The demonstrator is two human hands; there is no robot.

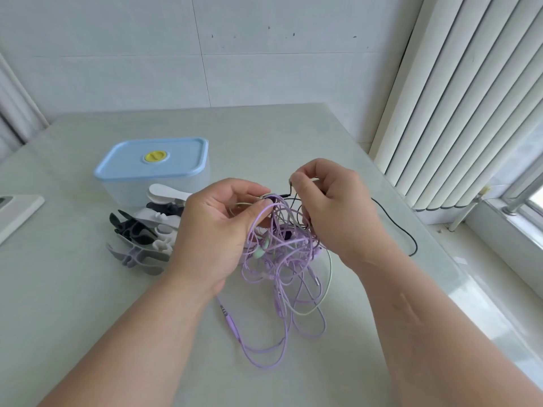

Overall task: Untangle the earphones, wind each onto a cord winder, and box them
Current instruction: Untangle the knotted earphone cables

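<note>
table (73, 333) — lidded box (123, 164); cord winders (141, 230) beside it | black cable (411, 234); purple plug (227, 317)

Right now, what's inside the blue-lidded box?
Cannot be seen: the blue lid with its yellow knob sits on the box, and its frosted wall shows nothing. Outside it, cord winders lie in front, and the left hand and right hand hold the tangled earphones.

Lilac, pale green and black earphones (282, 259); blue-lidded box (152, 163), yellow knob (155, 156); black, white, grey winders (144, 233).
</note>
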